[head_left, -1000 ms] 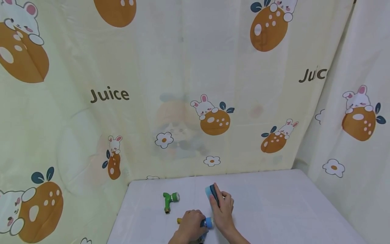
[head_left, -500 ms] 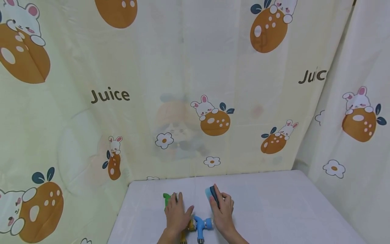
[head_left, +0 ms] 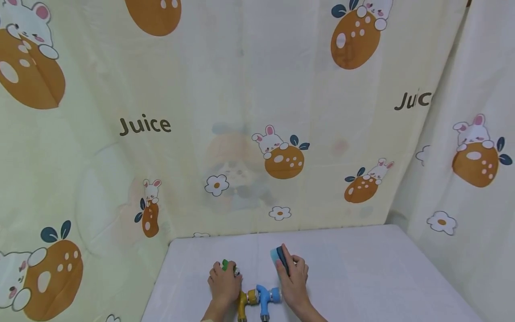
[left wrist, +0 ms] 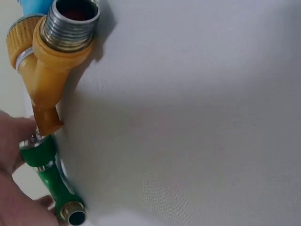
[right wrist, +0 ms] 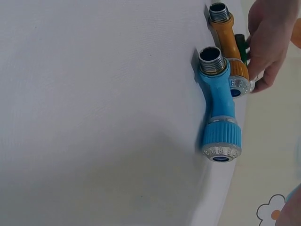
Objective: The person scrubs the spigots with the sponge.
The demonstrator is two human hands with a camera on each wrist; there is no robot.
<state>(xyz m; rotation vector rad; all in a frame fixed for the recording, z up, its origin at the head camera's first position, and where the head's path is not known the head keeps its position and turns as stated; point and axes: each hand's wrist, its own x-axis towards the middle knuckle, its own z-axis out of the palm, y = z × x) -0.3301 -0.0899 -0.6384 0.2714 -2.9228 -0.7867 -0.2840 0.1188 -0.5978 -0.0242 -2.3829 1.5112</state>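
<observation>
My left hand (head_left: 225, 282) grips a green plastic tap (head_left: 225, 264) at the left of the table, fingers curled over it. In the left wrist view, its knobbed end and open pipe end show beside the fingers. Just right of that hand lies a yellow tap (head_left: 242, 306), its ribbed knob close against a blue tap (head_left: 263, 300). Both have threaded metal ends pointing towards me. My right hand (head_left: 295, 279) holds a block, light blue on one side and dark blue on the other (head_left: 280, 258), like a sponge or eraser, with the index finger along it.
A white cloth covers the table (head_left: 362, 268). Behind it and along both sides hangs a cream curtain (head_left: 193, 89) printed with rabbits, oranges and flowers. The table's far edge meets the curtain.
My left hand has left the yellow tap beside the blue one, moved left and taken hold of the green tap, which has shifted slightly nearer. My right hand stays with its block.
</observation>
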